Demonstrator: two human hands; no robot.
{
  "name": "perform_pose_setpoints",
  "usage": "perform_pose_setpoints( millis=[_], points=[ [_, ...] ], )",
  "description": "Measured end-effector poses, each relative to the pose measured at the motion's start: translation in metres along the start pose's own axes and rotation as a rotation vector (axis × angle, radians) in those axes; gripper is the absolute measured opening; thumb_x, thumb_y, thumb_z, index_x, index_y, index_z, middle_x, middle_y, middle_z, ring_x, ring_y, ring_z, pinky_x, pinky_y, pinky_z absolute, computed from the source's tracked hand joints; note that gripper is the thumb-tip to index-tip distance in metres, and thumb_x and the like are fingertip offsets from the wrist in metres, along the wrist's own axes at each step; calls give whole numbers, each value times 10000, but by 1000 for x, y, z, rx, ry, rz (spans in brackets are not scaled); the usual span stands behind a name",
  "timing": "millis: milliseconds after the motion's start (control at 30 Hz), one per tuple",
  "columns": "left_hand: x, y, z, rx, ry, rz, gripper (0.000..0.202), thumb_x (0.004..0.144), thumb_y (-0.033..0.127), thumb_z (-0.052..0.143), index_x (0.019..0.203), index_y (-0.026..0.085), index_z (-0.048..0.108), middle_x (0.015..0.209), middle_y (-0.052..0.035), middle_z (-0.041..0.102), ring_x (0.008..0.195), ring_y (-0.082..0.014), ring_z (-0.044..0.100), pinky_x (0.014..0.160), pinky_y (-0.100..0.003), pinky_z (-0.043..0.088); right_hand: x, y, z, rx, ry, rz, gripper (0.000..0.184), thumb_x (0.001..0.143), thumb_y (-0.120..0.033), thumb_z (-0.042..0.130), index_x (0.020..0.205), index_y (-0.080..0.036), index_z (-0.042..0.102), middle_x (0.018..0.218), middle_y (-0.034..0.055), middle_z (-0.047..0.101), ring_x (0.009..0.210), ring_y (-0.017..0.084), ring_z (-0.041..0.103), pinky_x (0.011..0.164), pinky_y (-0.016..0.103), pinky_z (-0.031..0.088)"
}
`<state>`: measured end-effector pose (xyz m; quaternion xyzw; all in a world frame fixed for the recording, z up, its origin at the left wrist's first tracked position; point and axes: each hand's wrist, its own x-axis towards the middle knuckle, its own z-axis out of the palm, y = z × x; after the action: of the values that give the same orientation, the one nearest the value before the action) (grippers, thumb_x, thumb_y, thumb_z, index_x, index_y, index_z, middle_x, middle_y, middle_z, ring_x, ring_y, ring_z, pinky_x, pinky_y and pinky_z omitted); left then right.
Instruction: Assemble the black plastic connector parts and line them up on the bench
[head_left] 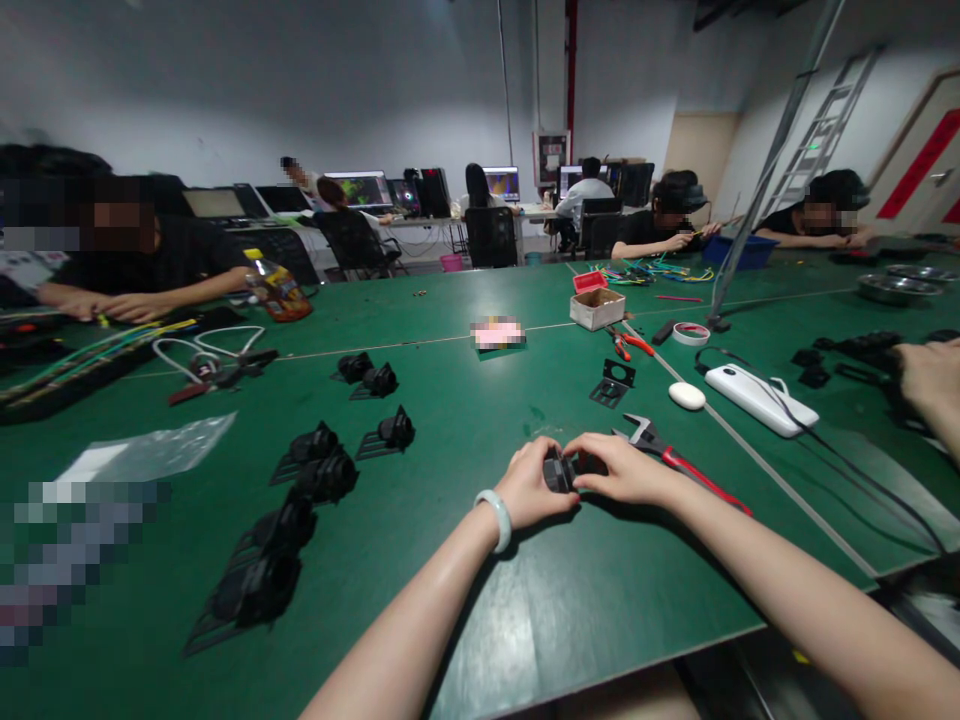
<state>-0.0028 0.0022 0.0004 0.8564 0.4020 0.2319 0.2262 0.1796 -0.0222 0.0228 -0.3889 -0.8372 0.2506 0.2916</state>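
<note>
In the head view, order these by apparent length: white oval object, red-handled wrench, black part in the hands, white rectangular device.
1. Red-handled wrench
2. White rectangular device
3. Black part, partly covered by the left hand and right hand
4. White oval object

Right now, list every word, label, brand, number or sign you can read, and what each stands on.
None can be read.
Bottle: label too blurred.
Red strip: any marks too small.
Monitors: any text too small.
Wall box: marking too blurred.
Pink item: pixelated.
</note>
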Motion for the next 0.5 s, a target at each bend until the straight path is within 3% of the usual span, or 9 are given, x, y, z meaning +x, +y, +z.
perform_pose_setpoints(
  millis=[500],
  points=[
    [0, 0, 1, 6, 9, 5, 481, 523, 366, 653, 909, 193, 425, 841, -16, 488, 787, -184, 463, 692, -301, 378, 1, 3, 2, -31, -15, -9, 299, 710, -188, 561, 1006, -155, 536, 943, 63, 602, 831, 160, 543, 733, 273, 400]
  ],
)
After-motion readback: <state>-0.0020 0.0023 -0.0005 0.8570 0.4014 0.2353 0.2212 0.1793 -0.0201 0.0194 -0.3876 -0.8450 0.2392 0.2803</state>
